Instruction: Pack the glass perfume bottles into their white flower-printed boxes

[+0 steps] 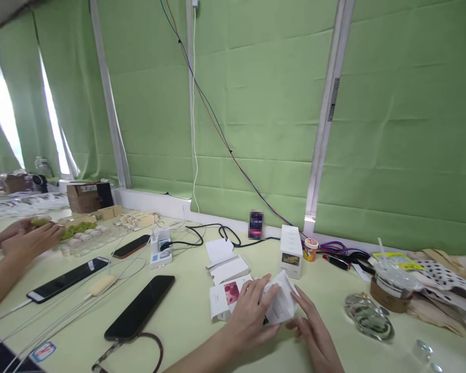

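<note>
A white paper box [282,303] with fine printed text, partly folded, is between my two hands just above the table. My left hand [252,313] lies over its left side, fingers curled on it. At the box's right edge is my right hand [312,329], with the index finger against the corner and the thumb below. Left of them lies a white carton [218,300] with a red picture, partly under my left hand. Behind it rest an open white box [230,269] and a white sheet [219,250]. A row of upright white boxes [290,238] stands beyond my hands.
Phones [140,308] and charging cables lie left, near a power strip [161,251]. Another person's hands [33,238] work by an egg-type tray [97,241]. An orange tub [310,249], glass dish [368,315] and lidded cup [392,285] stand right.
</note>
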`<state>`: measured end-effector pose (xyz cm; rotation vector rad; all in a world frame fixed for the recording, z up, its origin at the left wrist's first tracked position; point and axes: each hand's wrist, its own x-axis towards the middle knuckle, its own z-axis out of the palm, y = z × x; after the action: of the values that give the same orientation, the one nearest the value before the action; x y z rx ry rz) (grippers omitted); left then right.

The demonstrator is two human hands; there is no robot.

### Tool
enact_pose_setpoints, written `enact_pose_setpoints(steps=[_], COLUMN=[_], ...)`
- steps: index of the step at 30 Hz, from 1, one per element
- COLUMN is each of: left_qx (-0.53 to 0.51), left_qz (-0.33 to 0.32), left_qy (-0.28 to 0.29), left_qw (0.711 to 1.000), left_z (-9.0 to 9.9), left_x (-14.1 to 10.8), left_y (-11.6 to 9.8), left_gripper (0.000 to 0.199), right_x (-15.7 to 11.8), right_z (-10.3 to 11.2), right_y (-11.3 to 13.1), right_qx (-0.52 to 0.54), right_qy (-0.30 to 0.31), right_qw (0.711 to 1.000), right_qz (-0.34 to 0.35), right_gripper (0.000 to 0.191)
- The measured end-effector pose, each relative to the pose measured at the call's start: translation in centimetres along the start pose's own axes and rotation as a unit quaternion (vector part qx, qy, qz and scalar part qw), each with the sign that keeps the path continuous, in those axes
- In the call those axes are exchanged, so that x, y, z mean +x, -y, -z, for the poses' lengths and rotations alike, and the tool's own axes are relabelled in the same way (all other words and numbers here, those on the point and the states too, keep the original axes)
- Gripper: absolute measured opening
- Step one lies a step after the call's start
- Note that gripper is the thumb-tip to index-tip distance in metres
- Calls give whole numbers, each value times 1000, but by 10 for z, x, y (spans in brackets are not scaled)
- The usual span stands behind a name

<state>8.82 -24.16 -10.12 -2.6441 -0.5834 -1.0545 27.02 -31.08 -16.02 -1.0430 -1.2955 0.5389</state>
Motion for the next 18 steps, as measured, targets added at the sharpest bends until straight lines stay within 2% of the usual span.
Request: enact_pose_setpoints(steps=[5,8,13,18], left_qx=[35,37,-40,-102], left_qz=[-61,-83,-41,-29], left_qy=[-13,7,41,29], left_qw=[997,996,998,994], left_z=[-4,-2,3,0], left_x=[-2,1,7,8], left_y=[17,23,17,11], left_gripper=[75,77,92,93], right_x=[-2,-6,-11,-10], right_z=[2,2,6,12], right_y=[-3,0,5,9], right_qx=[3,-24,-103,-128], right_qy=[-2,-20,-25,-16], right_qw=[1000,998,991,989], right_qz=[26,55,86,77], right_gripper=[33,33,35,34])
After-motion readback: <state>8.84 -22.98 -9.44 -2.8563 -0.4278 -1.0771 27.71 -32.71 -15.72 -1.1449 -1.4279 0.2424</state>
